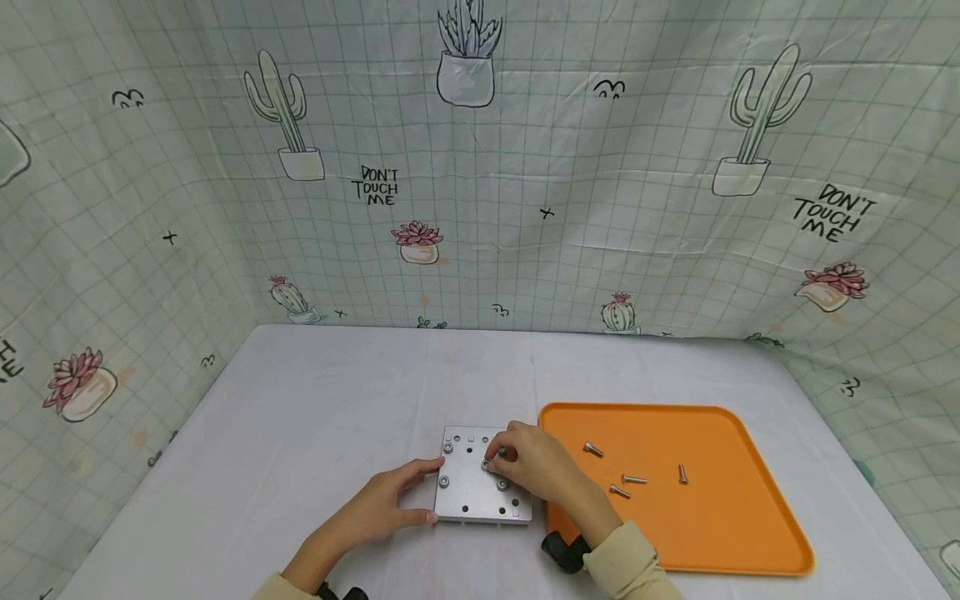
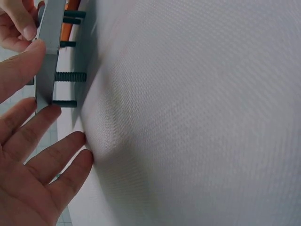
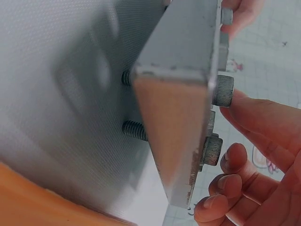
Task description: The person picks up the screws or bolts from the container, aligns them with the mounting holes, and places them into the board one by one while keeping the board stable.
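In the head view a silver metal plate (image 1: 472, 492) lies on the table, drilled with several holes. Socket-head bolts stand in it, one of them a bolt (image 1: 444, 482) near its left side. Threaded ends of bolts (image 2: 70, 76) stick out below the plate. My left hand (image 1: 386, 504) touches the plate's left side with thumb and index finger, the other fingers spread. Thumb and index finger of my right hand (image 1: 543, 467) pinch a bolt near the plate's middle. In the right wrist view a knurled bolt head (image 3: 223, 91) stands before the thumb.
Right of the plate, an orange tray (image 1: 720, 525) holds several loose bolts (image 1: 633, 479). Its left edge lies close beside the plate, under my right forearm. Behind the white table (image 1: 337, 392) hangs a checked cloth (image 1: 487, 167) with cactus drawings.
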A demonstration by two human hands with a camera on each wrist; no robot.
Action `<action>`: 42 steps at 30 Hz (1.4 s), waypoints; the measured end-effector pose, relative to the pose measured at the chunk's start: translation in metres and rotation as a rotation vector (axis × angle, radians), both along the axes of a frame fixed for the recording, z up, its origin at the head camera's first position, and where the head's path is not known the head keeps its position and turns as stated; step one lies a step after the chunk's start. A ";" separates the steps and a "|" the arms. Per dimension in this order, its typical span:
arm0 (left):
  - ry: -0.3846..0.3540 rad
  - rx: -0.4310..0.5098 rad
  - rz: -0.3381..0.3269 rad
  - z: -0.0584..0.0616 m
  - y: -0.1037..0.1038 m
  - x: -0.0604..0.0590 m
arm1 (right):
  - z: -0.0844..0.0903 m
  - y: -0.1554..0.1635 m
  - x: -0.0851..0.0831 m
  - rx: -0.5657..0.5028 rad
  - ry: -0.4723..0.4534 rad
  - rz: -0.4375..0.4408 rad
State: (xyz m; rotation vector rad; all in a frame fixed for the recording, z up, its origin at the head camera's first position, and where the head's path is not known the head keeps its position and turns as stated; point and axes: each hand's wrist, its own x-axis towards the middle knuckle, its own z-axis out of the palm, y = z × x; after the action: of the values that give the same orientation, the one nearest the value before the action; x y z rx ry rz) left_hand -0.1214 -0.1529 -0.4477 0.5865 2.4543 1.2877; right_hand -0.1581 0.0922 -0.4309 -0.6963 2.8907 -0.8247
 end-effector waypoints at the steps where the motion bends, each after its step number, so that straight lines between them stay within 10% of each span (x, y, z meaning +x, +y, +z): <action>1: -0.005 0.003 -0.003 0.000 0.000 0.000 | 0.000 0.000 0.000 0.002 0.000 -0.002; 42: 0.002 0.020 -0.010 0.001 -0.002 -0.002 | 0.030 0.084 -0.006 -0.105 -0.001 -0.136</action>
State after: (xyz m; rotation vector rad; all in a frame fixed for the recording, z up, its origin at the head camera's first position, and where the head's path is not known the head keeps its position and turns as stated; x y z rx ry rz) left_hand -0.1232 -0.1550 -0.4466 0.6048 2.4395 1.3097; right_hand -0.1643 0.1766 -0.4007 -0.5109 2.9381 -0.9984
